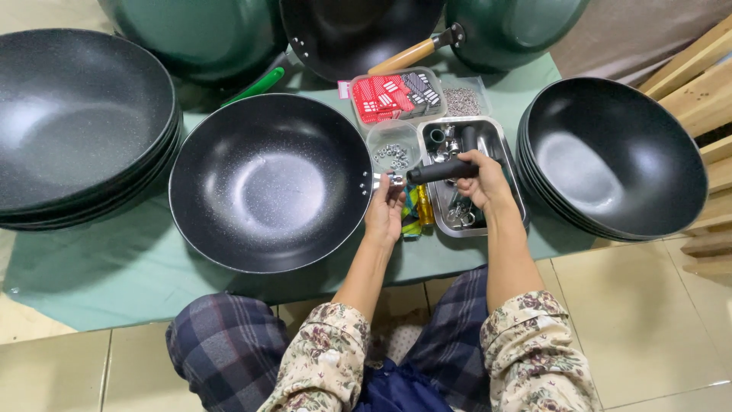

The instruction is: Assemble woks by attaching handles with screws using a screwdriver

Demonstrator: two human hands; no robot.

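At the pan's edge: the left hand [383,216] is closed, its fingertips pinching the small metal bracket [394,180] that sticks out of the side of the big black pan [269,183].
Right hand grip: the right hand [484,183] is shut around a black handle [442,171]. The fingers wrap the far end of it.
Handle: it lies flat and points toward the left hand. Its free end is just beside the bracket; I cannot tell if they touch.
Under the right hand: a shiny metal tray [509,172] with small metal parts and more black pieces in it.
Just past the left hand: a little clear cup [393,149] with small silver nuts inside.
Farther from the hands: a clear box [398,94] with red and dark packs, and next to it a tub of tiny grey bits [462,101].
Near the left wrist: a yellow and green tool [418,207] lies between the pan and the tray.
Surface: a green cloth [114,267] is spread on a pale tiled floor [656,320]. The pan, tray and boxes all sit on it.
To the right of the right hand: a stack of black pans [614,160].
Well to the left of the left hand: another stack of black pans [80,126].
Far side: green pan bottoms [198,34] and one pan with a wooden handle [402,56].
Arms: both reach forward from flowery sleeves [526,358], elbows bent, over legs in checked trousers [225,347]. The hands are close together.
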